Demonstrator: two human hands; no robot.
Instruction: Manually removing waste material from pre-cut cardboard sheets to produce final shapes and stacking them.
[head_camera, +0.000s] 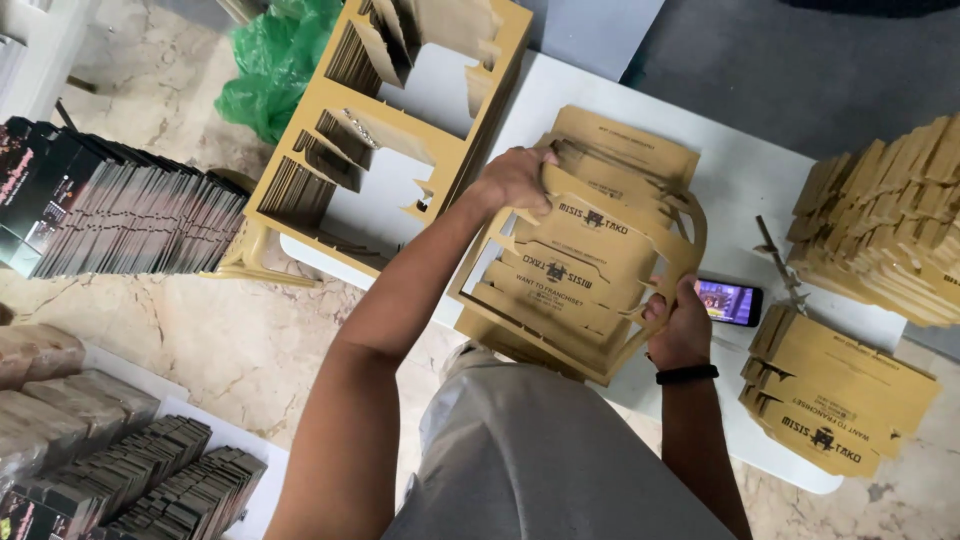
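Seen from above, a person stands at a white worktop (740, 170) and holds a thick stack of die-cut brown cardboard sheets (580, 270) up off its surface, just in front of the body. The left hand (515, 180) grips the stack's upper left corner, fingers curled together over the edge. The right hand (680, 325), with a black band at the wrist, clamps the lower right corner, thumb on top and fingers tucked beneath. The sheets look loosely aligned, and several edges fan out near the top, so a slack grip at either corner could let inner sheets slide free and scatter. The cut-out panels seem only partly attached to their frame; twisting the stack could tear tabs or pop pieces out unevenly. A phone (730, 302) with a lit screen lies on the worktop just beside the right hand, where a dropped stack could knock it or bury it. A pile of flat brown box blanks (840, 400) sits near the right edge, partly overhanging, and could be nudged to the floor. More stacked cardboard (885, 220) lies at the far right, and leftover frames (390, 130) lean at the left.
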